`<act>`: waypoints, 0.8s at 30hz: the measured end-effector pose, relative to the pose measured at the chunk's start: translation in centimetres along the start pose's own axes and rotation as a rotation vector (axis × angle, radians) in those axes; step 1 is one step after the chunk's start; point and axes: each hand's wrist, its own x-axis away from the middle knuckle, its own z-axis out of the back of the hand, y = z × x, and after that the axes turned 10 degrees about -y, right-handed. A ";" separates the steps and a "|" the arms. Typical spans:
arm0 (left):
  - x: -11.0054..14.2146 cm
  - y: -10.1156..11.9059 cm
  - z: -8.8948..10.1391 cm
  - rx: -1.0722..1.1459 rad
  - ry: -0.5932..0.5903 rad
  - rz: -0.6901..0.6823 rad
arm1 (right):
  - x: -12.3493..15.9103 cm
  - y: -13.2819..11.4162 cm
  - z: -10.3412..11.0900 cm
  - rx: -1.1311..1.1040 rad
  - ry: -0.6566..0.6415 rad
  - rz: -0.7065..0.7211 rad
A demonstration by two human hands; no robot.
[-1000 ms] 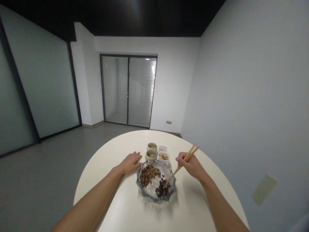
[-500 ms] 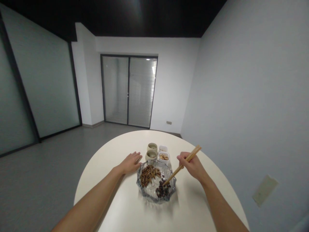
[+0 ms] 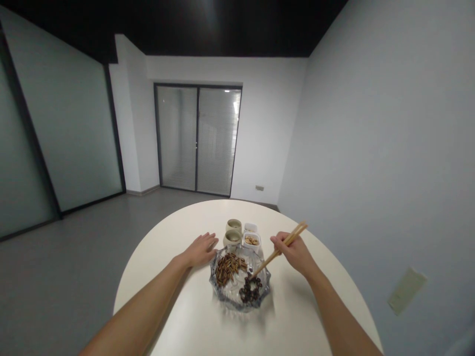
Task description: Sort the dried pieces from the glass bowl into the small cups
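Dim rm; ceiling (image 3: 208,29) v. dark, faint glare; soft shadows on table (image 3: 193,217); pic slightly blurry.

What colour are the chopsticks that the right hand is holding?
The chopsticks in the right hand are light yellowish brown, best seen in the head view.

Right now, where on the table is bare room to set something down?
Bare table lies nearside of the glass bowl, between the forearms, and beyond the green cups and white dishes. Between left hand and right hand it is crowded: these stand close.
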 end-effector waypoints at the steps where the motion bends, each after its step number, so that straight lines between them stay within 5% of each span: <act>1: 0.0 0.0 0.0 0.002 0.002 0.000 | 0.0 0.1 0.0 0.005 0.004 -0.001; 6: 0.1 0.1 0.0 -0.003 -0.003 0.001 | -0.1 0.7 0.2 0.011 0.076 0.017; 24: -0.1 0.2 0.1 -0.044 -0.004 -0.011 | 0.0 0.2 0.1 -0.039 -0.020 0.076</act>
